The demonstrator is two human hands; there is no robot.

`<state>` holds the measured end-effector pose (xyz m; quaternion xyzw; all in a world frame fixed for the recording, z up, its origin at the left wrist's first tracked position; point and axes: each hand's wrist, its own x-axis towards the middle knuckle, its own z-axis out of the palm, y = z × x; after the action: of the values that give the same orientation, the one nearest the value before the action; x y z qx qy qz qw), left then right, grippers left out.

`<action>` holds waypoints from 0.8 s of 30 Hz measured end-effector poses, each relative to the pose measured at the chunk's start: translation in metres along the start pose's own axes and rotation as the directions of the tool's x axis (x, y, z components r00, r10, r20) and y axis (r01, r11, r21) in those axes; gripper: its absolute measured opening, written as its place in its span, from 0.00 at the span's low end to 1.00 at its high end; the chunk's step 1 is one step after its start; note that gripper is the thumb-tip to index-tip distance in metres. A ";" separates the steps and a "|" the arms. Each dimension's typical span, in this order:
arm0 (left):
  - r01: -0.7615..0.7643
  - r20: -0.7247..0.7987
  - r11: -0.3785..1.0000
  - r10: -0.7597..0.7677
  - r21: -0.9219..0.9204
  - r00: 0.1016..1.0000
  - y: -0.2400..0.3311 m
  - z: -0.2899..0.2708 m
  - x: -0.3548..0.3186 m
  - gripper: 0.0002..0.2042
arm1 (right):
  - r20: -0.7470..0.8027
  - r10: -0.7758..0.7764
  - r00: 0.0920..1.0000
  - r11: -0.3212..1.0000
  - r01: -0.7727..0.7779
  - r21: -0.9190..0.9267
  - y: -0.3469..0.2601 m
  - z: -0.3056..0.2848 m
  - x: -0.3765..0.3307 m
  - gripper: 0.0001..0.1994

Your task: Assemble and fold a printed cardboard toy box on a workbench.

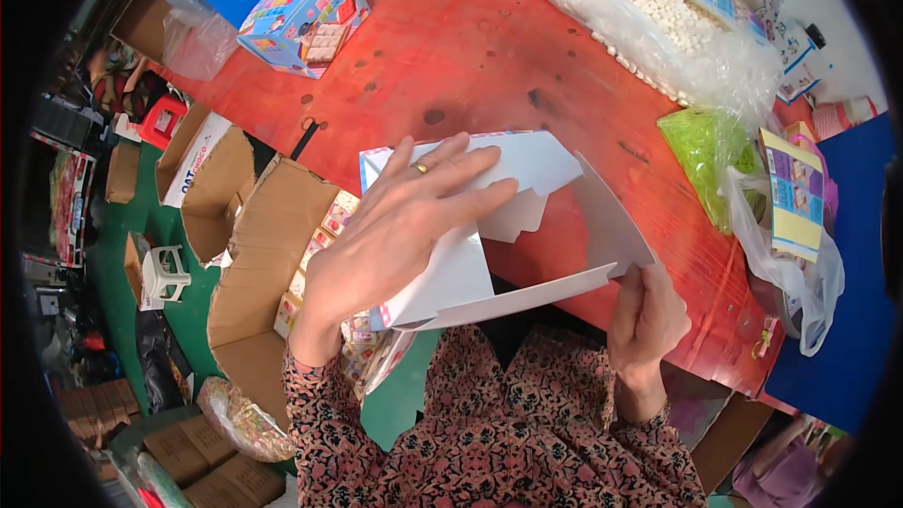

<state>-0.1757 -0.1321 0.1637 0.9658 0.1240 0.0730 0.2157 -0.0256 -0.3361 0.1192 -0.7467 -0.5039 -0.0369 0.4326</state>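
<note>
In the middle of the frame, the left hand [400, 226] lies flat with spread fingers on a white carton blank [489, 226], half folded. The right hand [647, 312] pinches its lower right corner flap. To fold it well, I think the left palm should press the panel firm while the right bends exactly on the crease. The blank's long axis goes from lower left to upper right, open side toward the red table [470, 66].

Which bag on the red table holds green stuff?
The small clear bag by the table's right edge, filled with green pieces; the big bag behind it holds white pieces.
</note>
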 end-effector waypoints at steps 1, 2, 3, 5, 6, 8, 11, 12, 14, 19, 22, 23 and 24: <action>-0.005 -0.001 1.000 0.005 -0.004 1.000 0.001 0.000 0.000 0.23 | -0.001 0.001 1.000 1.000 -0.001 -0.006 0.000 0.001 -0.003 0.17; -0.002 -0.024 1.000 0.002 -0.017 1.000 0.002 -0.001 0.000 0.24 | -0.059 -0.012 0.998 0.999 0.010 -0.034 0.001 0.003 -0.006 0.16; 0.002 -0.045 1.000 -0.003 -0.029 0.999 0.002 -0.002 -0.001 0.24 | -0.115 -0.025 0.993 0.998 0.018 -0.061 0.000 0.006 -0.008 0.16; -0.004 -0.070 0.999 0.000 -0.051 0.998 0.001 0.000 -0.003 0.24 | -0.149 -0.006 0.989 0.996 -0.007 -0.087 -0.002 0.011 -0.009 0.15; -0.004 -0.095 0.998 -0.002 -0.069 0.996 0.000 0.000 -0.005 0.24 | -0.182 0.011 0.983 0.994 -0.030 -0.106 -0.004 0.014 -0.010 0.14; 0.001 -0.101 0.996 -0.010 -0.092 0.995 -0.004 0.000 -0.007 0.21 | -0.226 0.050 0.973 0.994 -0.071 -0.087 -0.005 0.021 -0.012 0.13; 0.010 -0.083 0.996 -0.018 -0.090 0.996 -0.002 0.001 -0.008 0.18 | -0.269 0.107 0.957 0.991 -0.123 -0.045 -0.006 0.026 -0.013 0.13; 0.022 -0.061 0.998 -0.026 -0.060 0.998 -0.001 0.001 -0.009 0.18 | -0.263 0.123 0.957 0.991 -0.133 -0.018 -0.006 0.026 -0.014 0.13; 0.007 -0.053 0.998 -0.010 -0.054 0.999 -0.002 0.001 -0.007 0.18 | -0.235 0.054 0.971 0.998 -0.058 -0.012 -0.006 0.025 -0.006 0.14; 0.016 -0.053 0.997 -0.021 -0.080 0.998 -0.002 0.001 -0.009 0.16 | 0.128 -0.064 0.990 0.964 0.028 0.265 -0.001 0.006 0.015 0.18; 0.011 -0.103 0.997 -0.018 -0.071 0.995 -0.004 0.005 -0.012 0.15 | 0.301 -0.231 0.925 0.961 0.167 0.222 0.004 -0.012 0.042 0.20; 0.008 -0.107 0.997 -0.016 -0.078 0.994 -0.003 0.006 -0.012 0.15 | 0.377 -0.289 0.880 0.925 0.155 0.347 0.007 -0.014 0.054 0.23; -0.011 -0.109 0.996 0.001 -0.087 0.994 0.000 0.005 -0.007 0.14 | 0.436 -0.345 0.831 0.881 0.127 0.455 0.010 -0.018 0.065 0.25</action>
<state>-0.1817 -0.1363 0.1590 0.9503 0.1295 0.1316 0.2506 0.0212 -0.3031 0.1559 -0.5534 -0.6857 0.2112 0.4231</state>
